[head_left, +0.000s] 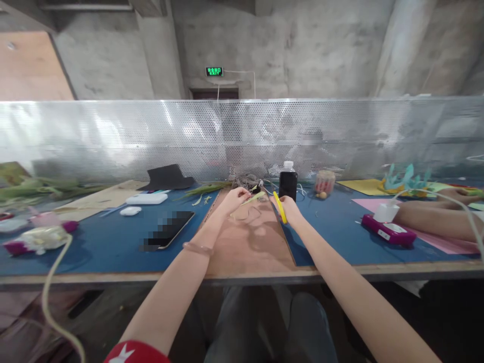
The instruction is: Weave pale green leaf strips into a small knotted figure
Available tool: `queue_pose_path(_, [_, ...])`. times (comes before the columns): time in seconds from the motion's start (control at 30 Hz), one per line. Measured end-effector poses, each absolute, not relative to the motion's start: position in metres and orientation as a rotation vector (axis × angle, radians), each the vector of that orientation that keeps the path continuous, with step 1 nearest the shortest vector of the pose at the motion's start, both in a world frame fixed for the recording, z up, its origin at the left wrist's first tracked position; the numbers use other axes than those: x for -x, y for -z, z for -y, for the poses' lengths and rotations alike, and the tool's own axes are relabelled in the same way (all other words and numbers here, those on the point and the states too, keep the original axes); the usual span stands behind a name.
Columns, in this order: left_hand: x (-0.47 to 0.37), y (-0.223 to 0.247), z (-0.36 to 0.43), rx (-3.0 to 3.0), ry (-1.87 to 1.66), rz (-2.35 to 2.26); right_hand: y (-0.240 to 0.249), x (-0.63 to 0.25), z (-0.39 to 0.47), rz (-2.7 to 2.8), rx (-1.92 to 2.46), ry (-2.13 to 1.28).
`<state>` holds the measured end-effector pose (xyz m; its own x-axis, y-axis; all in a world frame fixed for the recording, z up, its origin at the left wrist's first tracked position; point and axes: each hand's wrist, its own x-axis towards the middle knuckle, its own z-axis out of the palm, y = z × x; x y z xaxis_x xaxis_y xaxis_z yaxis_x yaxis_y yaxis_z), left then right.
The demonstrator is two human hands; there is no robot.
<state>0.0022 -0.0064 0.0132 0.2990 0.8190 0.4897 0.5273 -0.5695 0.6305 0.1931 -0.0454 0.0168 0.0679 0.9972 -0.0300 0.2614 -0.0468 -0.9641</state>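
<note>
My left hand point(237, 197) is over the bare wooden strip point(245, 252) in the table's middle, its fingers pinched on a pale green leaf strip point(255, 197). My right hand point(289, 208) is closed around a slim yellow tool point(280, 206); its working end is too blurred to name its kind. The leaf strip lies between the two hands, pointing toward the right one. Below it, a thin curled strand point(245, 214) rests on the wood. Just behind my right hand, a black phone point(288, 184) leans upright against a bottle with a white cap point(288, 165).
A dark tablet-like device point(172, 229) lies left of my left forearm. Behind the hands sits a tangled grey bundle point(245, 181). A jar point(325, 182) and a purple power strip point(388, 230) stand at right, near another person's arm point(434, 219). A perforated metal panel point(189, 136) closes the back.
</note>
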Motion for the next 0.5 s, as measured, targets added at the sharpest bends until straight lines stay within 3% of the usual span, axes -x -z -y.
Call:
queue_pose_path(0.23, [0.014, -0.038, 0.025, -2.391, -0.818, -1.253, -0.015, -0.206, 0.052, 1.449, 1.944, -0.303])
queue_pose_path(0.5, [0.078, -0.070, 0.156, -2.418, -0.203, -1.023, -0.013, -0.203, 0.055, 1.657, 2.094, -0.024])
